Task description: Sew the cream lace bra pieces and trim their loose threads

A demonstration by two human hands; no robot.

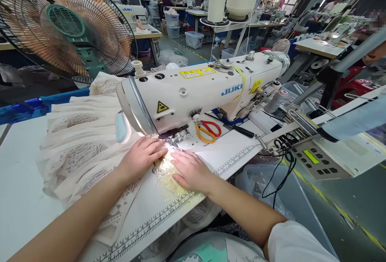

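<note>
My left hand [144, 153] lies flat with its fingers stretched toward the presser foot [175, 140] of a white sewing machine [193, 89]. On the other side, my right hand [191, 169] presses down, fingers extended, on a pale yellow lacy fabric piece [169, 175]. That piece lies between both hands and runs up to the lit needle area. Where its far end goes under the foot is partly hidden by my fingers. Cream lace fabric [81, 145] is heaped to the left, reaching under my left forearm.
Scissors with red and yellow handles [208, 132] and a black-handled screwdriver [243, 131] lie right of the needle. A ruler strip [163, 215] marks the table's front edge. A large fan [69, 24] stands at left, a control box [316, 159] at right, a clear bin [280, 189] below.
</note>
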